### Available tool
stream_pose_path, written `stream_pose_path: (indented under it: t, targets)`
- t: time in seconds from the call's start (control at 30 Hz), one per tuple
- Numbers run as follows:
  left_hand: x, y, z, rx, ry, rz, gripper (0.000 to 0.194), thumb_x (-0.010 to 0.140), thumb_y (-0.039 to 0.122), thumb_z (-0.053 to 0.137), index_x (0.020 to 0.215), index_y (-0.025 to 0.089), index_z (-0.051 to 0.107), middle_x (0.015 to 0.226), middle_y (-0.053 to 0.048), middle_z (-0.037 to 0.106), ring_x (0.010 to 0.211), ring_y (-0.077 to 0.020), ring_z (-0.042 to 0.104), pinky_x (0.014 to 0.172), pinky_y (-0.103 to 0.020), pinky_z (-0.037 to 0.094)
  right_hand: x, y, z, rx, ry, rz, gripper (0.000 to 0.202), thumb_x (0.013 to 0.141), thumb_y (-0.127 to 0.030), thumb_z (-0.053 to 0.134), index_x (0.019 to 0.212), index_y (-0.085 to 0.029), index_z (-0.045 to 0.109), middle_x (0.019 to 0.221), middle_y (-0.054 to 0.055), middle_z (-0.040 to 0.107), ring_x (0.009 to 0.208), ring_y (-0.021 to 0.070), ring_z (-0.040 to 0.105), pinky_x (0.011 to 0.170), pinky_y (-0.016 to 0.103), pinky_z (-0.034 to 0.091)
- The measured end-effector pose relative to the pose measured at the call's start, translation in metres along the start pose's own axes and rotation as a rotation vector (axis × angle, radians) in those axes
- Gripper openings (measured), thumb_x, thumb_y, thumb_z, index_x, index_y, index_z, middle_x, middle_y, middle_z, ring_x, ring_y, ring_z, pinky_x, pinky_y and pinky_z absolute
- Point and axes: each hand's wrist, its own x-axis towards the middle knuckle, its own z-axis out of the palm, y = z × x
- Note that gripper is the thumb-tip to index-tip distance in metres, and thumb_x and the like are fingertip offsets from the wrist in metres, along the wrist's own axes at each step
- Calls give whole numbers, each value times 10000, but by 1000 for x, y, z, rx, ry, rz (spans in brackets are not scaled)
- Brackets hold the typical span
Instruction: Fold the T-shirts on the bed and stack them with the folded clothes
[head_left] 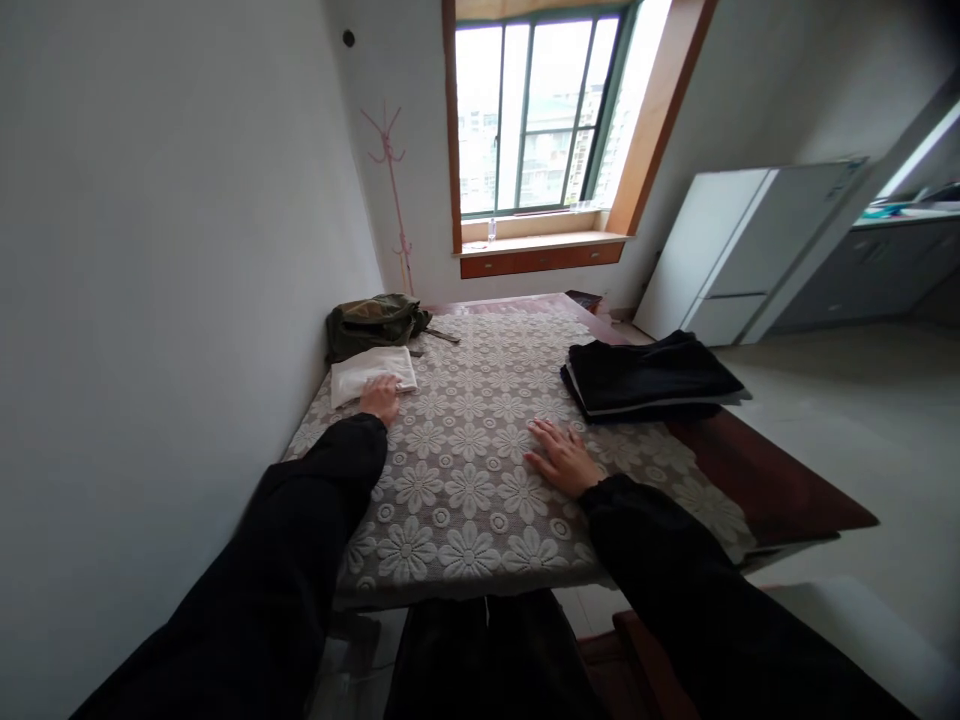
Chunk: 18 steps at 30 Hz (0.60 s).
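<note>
My left hand lies on the near edge of a folded white cloth at the left of the table, its fingers extended over the fabric. My right hand is open, palm down with fingers spread, on the flower-patterned tablecloth. Just beyond it to the right sits a stack of folded dark clothes, with a lighter layer showing at the edge. The right hand does not touch this stack.
A dark green bag stands behind the white cloth, against the wall. The table's bare dark red corner juts out at the right. A pink coat stand, a window and a white refrigerator are farther back.
</note>
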Motion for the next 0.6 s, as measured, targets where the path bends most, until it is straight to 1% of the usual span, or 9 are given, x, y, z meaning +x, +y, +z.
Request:
stream_pose_path:
  t: [0.07, 0.13, 0.2, 0.27, 0.3, 0.37, 0.47, 0.53, 0.6]
  targets:
    - [9, -21, -2, 58, 31, -42, 544, 825, 47, 523, 1364, 97, 574, 1553, -201, 514, 1479, -325, 371, 1257, -547, 118, -1, 0, -5, 35, -7, 3, 566, 1018, -495, 418, 1499, -220, 533, 1646, 131, 431, 1547, 325, 333, 1264, 592, 195]
    - [14, -36, -2, 95, 54, -71, 561, 826, 46, 513, 1383, 95, 554, 1567, -209, 497, 1471, -334, 366, 1238, -568, 124, 0, 0, -9, 58, -10, -1, 560, 1013, -489, 441, 1487, -209, 544, 1640, 136, 440, 1546, 331, 331, 1263, 589, 199]
    - [19, -45, 0, 117, 70, -93, 527, 862, 110, 529, 1389, 120, 555, 1569, -198, 500, 1450, -343, 383, 1218, -564, 160, 1, -2, -9, 78, -5, 0, 560, 1007, -479, 462, 1490, -207, 541, 1637, 138, 443, 1547, 335, 326, 1264, 585, 201]
    - [23, -49, 2, 125, 86, -114, 489, 895, 203, 558, 1381, 148, 571, 1553, -187, 521, 1423, -359, 409, 1196, -562, 200, 1, -4, -9, 93, 2, 3, 557, 1002, -469, 481, 1491, -208, 538, 1634, 139, 447, 1547, 338, 324, 1263, 584, 204]
    - [24, -49, 3, 124, 95, -122, 477, 901, 235, 571, 1372, 158, 582, 1540, -181, 535, 1414, -365, 419, 1186, -560, 216, 1, -5, -9, 98, 7, 6, 554, 1000, -465, 489, 1489, -210, 539, 1632, 139, 449, 1547, 339, 324, 1263, 585, 203]
    - [26, -46, 3, 103, 117, -132, 432, 900, 249, 586, 1323, 166, 621, 1501, -171, 575, 1401, -362, 439, 1173, -538, 242, 1, -6, -10, 102, 12, 9, 543, 998, -457, 500, 1480, -211, 546, 1629, 140, 452, 1545, 339, 325, 1263, 584, 203]
    - [26, -36, -2, 30, 172, -165, 285, 904, 242, 581, 1147, 143, 693, 1339, -179, 677, 1326, -350, 518, 1133, -487, 304, 2, -6, -14, 112, 9, 6, 525, 995, -453, 514, 1456, -207, 565, 1616, 140, 470, 1536, 330, 342, 1265, 570, 212]
    - [27, -28, -11, -44, 233, -217, 238, 929, 278, 558, 1037, 125, 704, 1180, -195, 725, 1225, -362, 585, 1066, -481, 368, 2, -6, -17, 122, 7, 7, 509, 993, -448, 523, 1438, -206, 578, 1598, 135, 493, 1528, 319, 356, 1264, 559, 223]
    - [31, -18, -26, -133, 308, -267, 290, 967, 348, 523, 995, 119, 699, 1063, -191, 737, 1132, -369, 624, 986, -478, 423, 1, -7, -19, 133, 12, 10, 491, 991, -441, 535, 1422, -213, 590, 1582, 128, 513, 1523, 309, 365, 1262, 550, 233]
